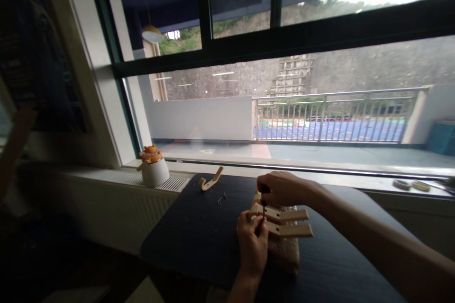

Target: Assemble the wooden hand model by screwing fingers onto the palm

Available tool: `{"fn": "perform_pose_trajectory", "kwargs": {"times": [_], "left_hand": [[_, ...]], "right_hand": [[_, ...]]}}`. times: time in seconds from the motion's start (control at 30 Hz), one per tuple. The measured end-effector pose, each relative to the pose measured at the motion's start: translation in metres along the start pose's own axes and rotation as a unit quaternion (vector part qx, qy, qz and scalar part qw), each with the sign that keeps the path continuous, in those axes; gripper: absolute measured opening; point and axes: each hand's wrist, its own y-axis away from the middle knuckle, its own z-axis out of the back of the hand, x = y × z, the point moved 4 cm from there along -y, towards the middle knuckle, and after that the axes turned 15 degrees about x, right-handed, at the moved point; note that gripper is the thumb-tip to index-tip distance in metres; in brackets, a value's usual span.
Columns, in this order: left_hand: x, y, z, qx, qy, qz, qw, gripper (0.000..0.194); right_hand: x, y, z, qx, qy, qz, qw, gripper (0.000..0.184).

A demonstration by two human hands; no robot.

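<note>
My right hand (279, 188) is closed around the dark handle of what looks like a screwdriver (264, 209), its thin shaft pointing down. Below it, my left hand (251, 241) pinches at the shaft's lower end; whether a screw sits there is hidden by the fingers. Two pale wooden hooks (293, 231) with drilled holes lie side by side across a rough-edged wood block (284, 251), their straight ends sticking out to the right. Another wooden hook (211, 182) rests apart at the table's far left. Several small screws (221, 198) are scattered near it.
The dark table (188, 232) stands against a window sill. On the radiator cover at left is a white pot (155, 173) with an orange top. Tape rolls (401, 184) lie on the sill at right. A person's arm (16, 144) shows at the far left.
</note>
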Motion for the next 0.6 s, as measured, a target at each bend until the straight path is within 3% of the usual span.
{"fn": "perform_pose_trajectory", "kwargs": {"times": [0.23,0.4,0.6], "left_hand": [[0.000,-0.001,-0.001,0.005,0.003,0.003,1.000,0.018],[0.000,-0.002,-0.001,0.009,0.010,0.002,1.000,0.018],[0.001,-0.001,-0.001,0.008,0.009,0.001,1.000,0.018]], "right_hand": [[0.000,-0.007,-0.008,-0.015,0.003,-0.015,1.000,0.023],[0.000,-0.004,-0.002,-0.017,0.004,-0.041,0.999,0.027],[0.000,0.006,0.009,-0.001,-0.055,0.008,0.998,0.024]]}}
